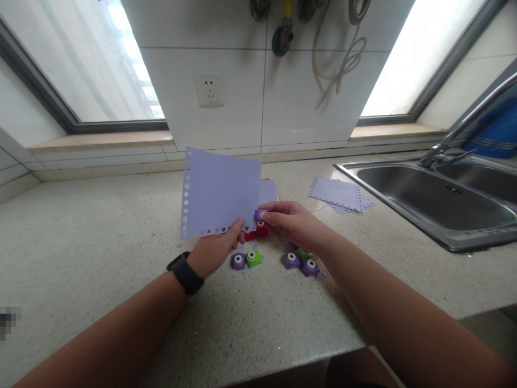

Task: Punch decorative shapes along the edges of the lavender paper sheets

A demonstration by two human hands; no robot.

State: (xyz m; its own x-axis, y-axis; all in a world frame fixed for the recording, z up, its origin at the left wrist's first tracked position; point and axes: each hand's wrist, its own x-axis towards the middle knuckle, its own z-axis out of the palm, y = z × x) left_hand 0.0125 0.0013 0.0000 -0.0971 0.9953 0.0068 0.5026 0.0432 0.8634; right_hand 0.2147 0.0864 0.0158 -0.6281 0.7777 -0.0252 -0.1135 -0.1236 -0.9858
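My left hand (pixel 220 245) grips a lilac sheet of paper (pixel 222 188) by its lower edge, thumb on top. Small shapes such as hearts, stars and flowers are punched along the sheet's left and bottom edges. At its right edge, my right hand (pixel 291 223) pinches a small purple craft punch (pixel 260 215). Behind and below the sheet sit red punches (pixel 262 229), partly hidden. Nearer to me on the counter are a purple punch (pixel 238 261) beside a green punch (pixel 253 258), and a cluster with two purple punches (pixel 310 267) and a green one.
Punched lilac sheets (pixel 337 193) lie in a loose stack to the right, beside a steel sink (pixel 404 202) with a faucet (pixel 464 121). Another lilac sheet (pixel 268 191) lies behind the held one. Tiny paper bits dot the counter (pixel 121 226). A tiled wall with a socket (pixel 209 90) stands behind.
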